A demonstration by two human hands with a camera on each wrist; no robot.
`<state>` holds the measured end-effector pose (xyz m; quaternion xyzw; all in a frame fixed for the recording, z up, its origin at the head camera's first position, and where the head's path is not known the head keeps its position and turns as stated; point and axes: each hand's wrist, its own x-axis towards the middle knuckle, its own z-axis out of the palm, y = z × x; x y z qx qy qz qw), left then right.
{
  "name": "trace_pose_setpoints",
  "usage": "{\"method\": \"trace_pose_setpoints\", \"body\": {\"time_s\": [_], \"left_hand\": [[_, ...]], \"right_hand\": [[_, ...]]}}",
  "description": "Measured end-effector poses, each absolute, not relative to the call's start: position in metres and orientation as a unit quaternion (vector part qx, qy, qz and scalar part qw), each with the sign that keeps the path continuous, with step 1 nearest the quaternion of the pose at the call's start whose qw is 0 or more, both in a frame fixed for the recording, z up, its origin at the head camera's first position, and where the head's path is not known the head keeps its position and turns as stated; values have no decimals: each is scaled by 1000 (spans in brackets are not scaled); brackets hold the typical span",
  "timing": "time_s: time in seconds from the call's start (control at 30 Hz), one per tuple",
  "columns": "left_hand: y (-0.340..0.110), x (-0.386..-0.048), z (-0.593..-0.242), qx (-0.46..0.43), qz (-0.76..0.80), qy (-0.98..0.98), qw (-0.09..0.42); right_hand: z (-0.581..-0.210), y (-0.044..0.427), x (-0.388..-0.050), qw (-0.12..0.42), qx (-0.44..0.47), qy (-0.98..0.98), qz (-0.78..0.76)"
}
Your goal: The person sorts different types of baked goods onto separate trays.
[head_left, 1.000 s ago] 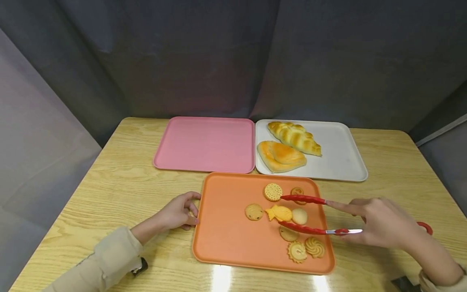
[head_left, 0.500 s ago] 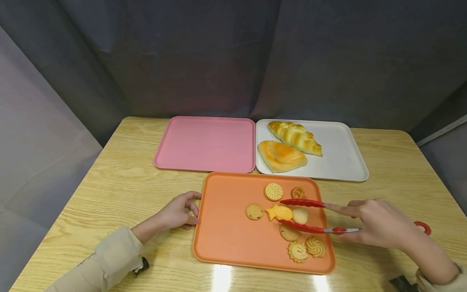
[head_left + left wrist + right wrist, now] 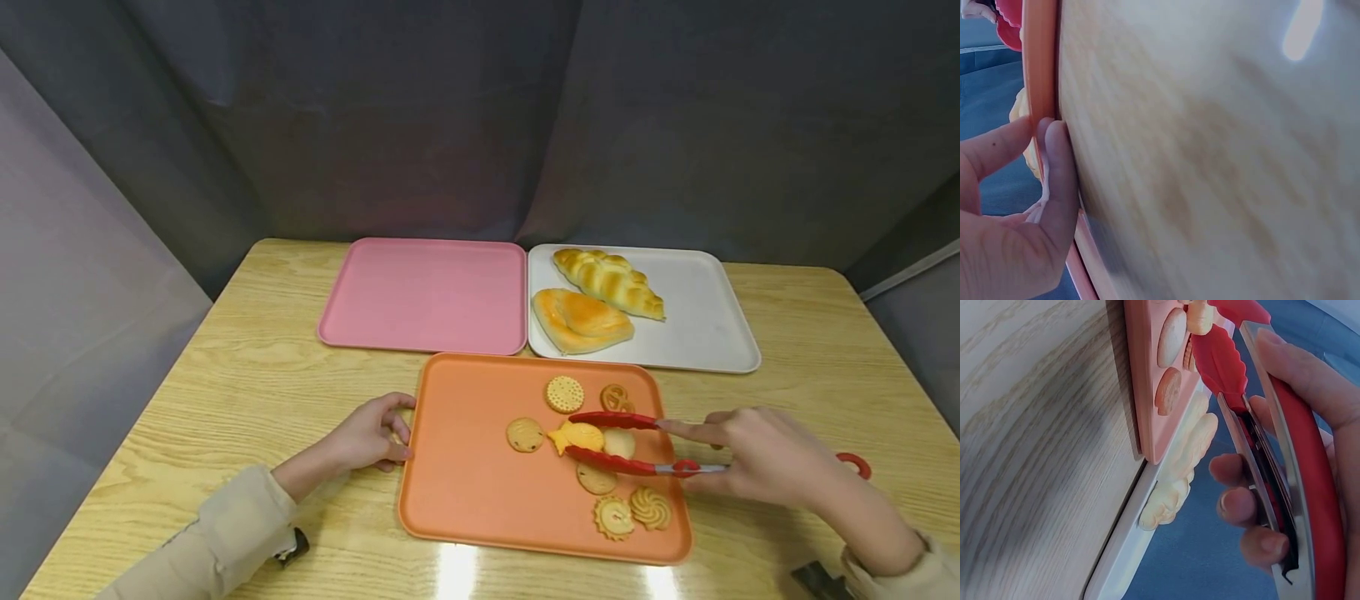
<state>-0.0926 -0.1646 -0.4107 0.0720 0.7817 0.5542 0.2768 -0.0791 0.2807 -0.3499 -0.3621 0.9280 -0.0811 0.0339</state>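
My right hand [image 3: 772, 457] grips red-tipped metal tongs [image 3: 630, 465]. Their two red tips lie on either side of a yellow fish-shaped cookie [image 3: 582, 436] and a pale round cookie [image 3: 619, 443] on the orange tray [image 3: 480, 492]. In the right wrist view, fingers and thumb wrap the tongs' red and metal handle [image 3: 1310, 487]. At the tray's left edge, my left hand [image 3: 371, 435] holds the rim; in the left wrist view the thumb and fingers of that hand [image 3: 1029, 219] pinch the orange rim [image 3: 1040, 56].
Several other cookies lie on the orange tray, among them a dotted round one [image 3: 564, 394] and a pretzel-shaped one [image 3: 617, 398]. Behind stand a pink tray [image 3: 427, 296] and a white tray [image 3: 701, 312] holding a braided bread [image 3: 609, 282] and a folded bread [image 3: 581, 321].
The right hand and tongs have moved slightly left, and the tongs' tips have drawn closer together around the fish-shaped cookie. The left hand stays at the tray's rim.
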Motion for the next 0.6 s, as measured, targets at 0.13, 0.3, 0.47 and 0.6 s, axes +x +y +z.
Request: {"method": "trace_pose_setpoints", "body": {"time_s": [0.13,0.3,0.47,0.6], "left_hand": [[-165,-92,-411,76,554,782,275],[-165,-91,-410,90,556,780,273],[-165,-92,-411,77,551,784,276],[-165,-93,-411,78,551,784,276]], "right_hand": [[-351,282,-79,27,-372,923,-91],[-353,283,-78,10,-385,917,-101],[-352,283,-77,-16,-386,916,-112],[-349,282,-77,-20,-380,918,-109]]}}
